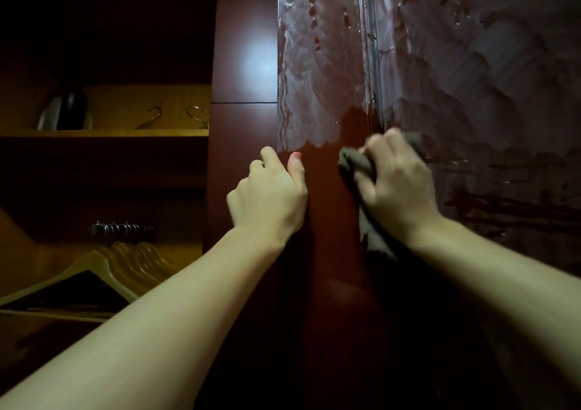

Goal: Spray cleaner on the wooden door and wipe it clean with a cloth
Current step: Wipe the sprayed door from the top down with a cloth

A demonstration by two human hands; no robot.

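Door (333,208) bottom dark; cloth (355,166) part-hidden.

The wooden door (330,205) is standing upright in dark reddish-brown wood, its edge turned toward the camera. Whitish cleaner film (314,73) is streaking across the upper part of its face in smeared, feathered swipes — below a ragged boundary the wood is showing clean, dark and glossy. The cloth (355,167) is grey and bunched, pressing against the door just under that boundary, with a loose tail hanging down along the surface — its lower end is fading into shadow.
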